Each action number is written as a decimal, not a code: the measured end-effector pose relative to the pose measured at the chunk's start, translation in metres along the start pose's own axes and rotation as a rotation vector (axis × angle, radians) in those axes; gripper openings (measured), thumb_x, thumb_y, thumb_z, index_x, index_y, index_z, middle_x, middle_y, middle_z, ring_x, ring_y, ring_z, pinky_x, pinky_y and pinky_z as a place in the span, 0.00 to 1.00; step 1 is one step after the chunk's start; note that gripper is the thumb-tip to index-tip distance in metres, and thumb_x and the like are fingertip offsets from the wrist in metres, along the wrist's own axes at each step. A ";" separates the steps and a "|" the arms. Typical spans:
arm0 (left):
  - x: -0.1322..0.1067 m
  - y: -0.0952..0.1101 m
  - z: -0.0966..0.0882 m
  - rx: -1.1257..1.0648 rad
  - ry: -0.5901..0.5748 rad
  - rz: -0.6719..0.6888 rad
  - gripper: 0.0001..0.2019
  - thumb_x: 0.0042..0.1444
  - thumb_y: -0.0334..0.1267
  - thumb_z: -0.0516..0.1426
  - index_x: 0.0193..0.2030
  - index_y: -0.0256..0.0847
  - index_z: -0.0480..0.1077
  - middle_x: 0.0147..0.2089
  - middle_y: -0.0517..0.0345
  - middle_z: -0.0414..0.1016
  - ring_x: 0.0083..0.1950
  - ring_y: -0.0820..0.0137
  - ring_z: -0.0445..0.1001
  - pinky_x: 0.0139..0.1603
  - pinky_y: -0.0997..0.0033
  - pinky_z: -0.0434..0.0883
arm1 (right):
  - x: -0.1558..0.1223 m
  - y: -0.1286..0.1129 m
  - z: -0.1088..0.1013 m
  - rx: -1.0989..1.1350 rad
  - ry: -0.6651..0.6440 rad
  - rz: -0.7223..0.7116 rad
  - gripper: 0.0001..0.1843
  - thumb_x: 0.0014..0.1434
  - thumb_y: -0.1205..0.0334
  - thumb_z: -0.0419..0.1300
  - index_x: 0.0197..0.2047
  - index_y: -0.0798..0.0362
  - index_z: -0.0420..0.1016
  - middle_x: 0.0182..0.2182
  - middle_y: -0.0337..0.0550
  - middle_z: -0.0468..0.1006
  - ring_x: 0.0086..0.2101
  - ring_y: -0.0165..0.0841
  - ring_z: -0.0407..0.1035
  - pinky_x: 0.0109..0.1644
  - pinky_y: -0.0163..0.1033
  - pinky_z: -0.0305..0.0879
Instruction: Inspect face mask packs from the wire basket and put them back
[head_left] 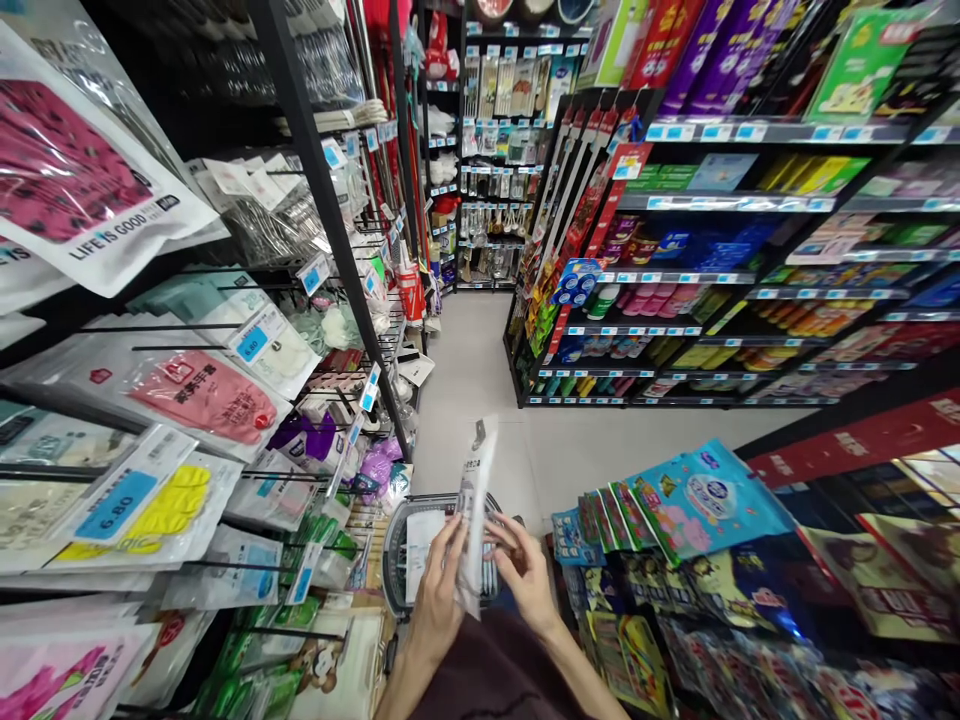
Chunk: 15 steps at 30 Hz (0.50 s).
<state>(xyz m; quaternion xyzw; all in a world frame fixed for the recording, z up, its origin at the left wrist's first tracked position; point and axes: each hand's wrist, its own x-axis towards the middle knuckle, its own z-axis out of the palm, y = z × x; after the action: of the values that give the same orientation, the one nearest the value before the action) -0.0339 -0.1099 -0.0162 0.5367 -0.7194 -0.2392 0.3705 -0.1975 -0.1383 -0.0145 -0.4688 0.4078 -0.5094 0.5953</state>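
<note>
A slim white plastic package [474, 490] with a hang hole at its top and dark print stands nearly edge-on in front of me. My left hand [441, 575] is closed on its left side, and the thumb is hidden from view. On the other side, my right hand [531, 575] has its fingers apart and bent. Its fingertips are right beside the package's edge; whether they touch it I cannot tell. Below both hands is a grey shopping basket [388, 560], with a flat white item [421, 545] and other packs inside, partly covered by my hands.
On the left, a rack [315, 190] carries bagged gloves [169, 505] on protruding metal hooks. Blue snack-like packs [705, 500] hang close on my right. Stocked shelves [720, 275] stand beyond, and a grey-floored aisle [472, 350] runs ahead.
</note>
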 end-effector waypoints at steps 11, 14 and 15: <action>-0.009 -0.005 0.020 -0.705 0.464 -0.589 0.26 0.55 0.47 0.64 0.57 0.35 0.71 0.52 0.41 0.78 0.56 0.52 0.75 0.59 0.56 0.70 | 0.005 -0.002 -0.004 -0.224 -0.017 0.072 0.24 0.63 0.50 0.60 0.19 0.54 0.73 0.18 0.41 0.74 0.22 0.30 0.68 0.30 0.34 0.64; -0.004 0.002 0.019 -0.967 0.557 -0.622 0.30 0.54 0.46 0.65 0.62 0.38 0.66 0.55 0.43 0.76 0.57 0.55 0.74 0.59 0.55 0.70 | 0.004 0.004 -0.002 -0.188 -0.105 0.193 0.27 0.63 0.46 0.58 0.18 0.55 0.70 0.16 0.40 0.72 0.18 0.28 0.63 0.25 0.33 0.59; -0.002 0.004 0.018 -1.042 0.564 -0.626 0.32 0.54 0.45 0.65 0.64 0.39 0.64 0.56 0.43 0.75 0.58 0.55 0.74 0.59 0.55 0.70 | 0.004 0.006 0.000 -0.143 -0.120 0.211 0.25 0.63 0.46 0.59 0.22 0.55 0.72 0.19 0.41 0.74 0.19 0.28 0.65 0.25 0.33 0.60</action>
<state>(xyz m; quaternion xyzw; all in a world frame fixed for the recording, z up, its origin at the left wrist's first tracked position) -0.0502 -0.1075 -0.0249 0.5131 -0.1960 -0.5019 0.6681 -0.1960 -0.1419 -0.0202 -0.4943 0.4539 -0.3846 0.6338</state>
